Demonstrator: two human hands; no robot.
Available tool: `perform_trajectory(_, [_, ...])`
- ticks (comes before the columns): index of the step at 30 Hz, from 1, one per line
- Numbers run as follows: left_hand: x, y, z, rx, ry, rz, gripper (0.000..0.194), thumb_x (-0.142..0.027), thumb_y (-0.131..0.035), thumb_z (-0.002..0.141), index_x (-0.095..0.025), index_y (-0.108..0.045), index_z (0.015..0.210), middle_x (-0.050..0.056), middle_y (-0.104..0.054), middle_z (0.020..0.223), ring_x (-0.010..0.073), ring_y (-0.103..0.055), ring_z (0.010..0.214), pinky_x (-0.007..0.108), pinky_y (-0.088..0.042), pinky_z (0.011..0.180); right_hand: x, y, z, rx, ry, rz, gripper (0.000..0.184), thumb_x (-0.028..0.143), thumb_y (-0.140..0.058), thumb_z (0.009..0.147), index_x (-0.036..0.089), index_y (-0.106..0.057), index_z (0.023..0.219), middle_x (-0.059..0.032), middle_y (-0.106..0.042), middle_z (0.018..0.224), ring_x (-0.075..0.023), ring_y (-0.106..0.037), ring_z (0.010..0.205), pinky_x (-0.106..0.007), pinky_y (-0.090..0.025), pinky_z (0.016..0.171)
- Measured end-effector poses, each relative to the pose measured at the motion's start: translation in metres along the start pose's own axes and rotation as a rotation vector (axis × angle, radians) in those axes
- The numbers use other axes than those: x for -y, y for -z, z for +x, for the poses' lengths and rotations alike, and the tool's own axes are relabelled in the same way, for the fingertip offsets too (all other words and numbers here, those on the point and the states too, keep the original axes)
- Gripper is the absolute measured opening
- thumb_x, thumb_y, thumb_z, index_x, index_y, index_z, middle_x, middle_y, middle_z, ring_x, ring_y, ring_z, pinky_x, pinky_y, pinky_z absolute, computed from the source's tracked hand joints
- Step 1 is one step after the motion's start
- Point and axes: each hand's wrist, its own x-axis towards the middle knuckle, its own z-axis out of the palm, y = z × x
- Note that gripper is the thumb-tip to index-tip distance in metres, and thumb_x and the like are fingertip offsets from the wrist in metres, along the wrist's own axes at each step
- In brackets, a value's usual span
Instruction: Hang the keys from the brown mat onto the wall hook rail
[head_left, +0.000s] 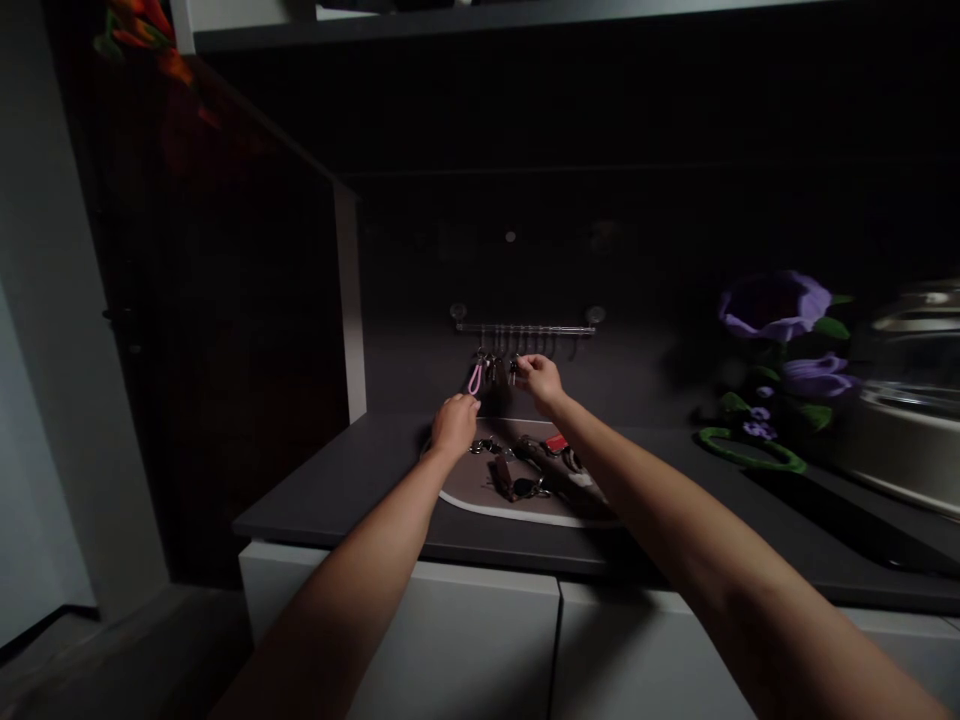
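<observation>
A person's right hand (540, 382) pinches a small dark key (514, 370) on a wall-mounted hook rail (525, 328), fingers and thumb closed around it. The left hand (454, 425), fingers curled and half closed, sits with a pink key strap (475, 380) just off at 1 o'clock; any grip cannot be told. Further keys (487, 368) hang between the hands in a dark metal cluster. At 6 o'clock, a white-edged mat (495, 510) carries a jumble of key fobs (521, 470), one red. Purple artificial flowers (772, 305) stand at 3 o'clock on the dark counter (337, 480), beside a steel pot (907, 400).
</observation>
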Motion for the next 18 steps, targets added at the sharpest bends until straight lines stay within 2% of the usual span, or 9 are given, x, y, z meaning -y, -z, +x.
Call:
perform_trajectory(6, [0.000, 0.000, 0.000, -0.013, 0.001, 0.031, 0.027, -0.023, -0.036, 0.087, -0.017, -0.062, 0.086, 0.008, -0.062, 0.088, 0.0172, -0.055, 0.084, 0.026, -0.038, 0.072, 0.004, -0.020, 0.025, -0.087, -0.040, 0.017, 0.013, 0.018, -0.054, 0.074, 0.014, -0.048, 0.063, 0.0035, -0.048, 0.052, -0.0069, -0.048, 0.048, -0.022, -0.046, 0.051])
perform_trajectory(12, [0.000, 0.002, 0.001, -0.009, 0.040, 0.058, 0.026, -0.023, -0.036, 0.087, -0.019, -0.062, 0.088, 0.008, -0.062, 0.089, 0.0165, -0.056, 0.084, 0.026, -0.037, 0.071, 0.000, -0.035, 0.041, -0.186, -0.057, -0.018, 0.009, 0.016, -0.054, 0.075, 0.013, -0.051, 0.067, 0.0027, -0.048, 0.051, -0.0069, -0.048, 0.048, -0.019, -0.046, 0.047])
perform_trajectory(18, [0.000, 0.001, 0.002, -0.006, 0.029, 0.041, 0.026, -0.023, -0.037, 0.087, -0.019, -0.063, 0.087, 0.008, -0.062, 0.089, 0.0176, -0.055, 0.084, 0.027, -0.038, 0.071, -0.004, -0.039, 0.050, -0.244, -0.079, -0.060, 0.011, 0.016, -0.052, 0.076, 0.014, -0.051, 0.065, 0.0020, -0.050, 0.053, -0.0072, -0.050, 0.049, -0.021, -0.048, 0.050])
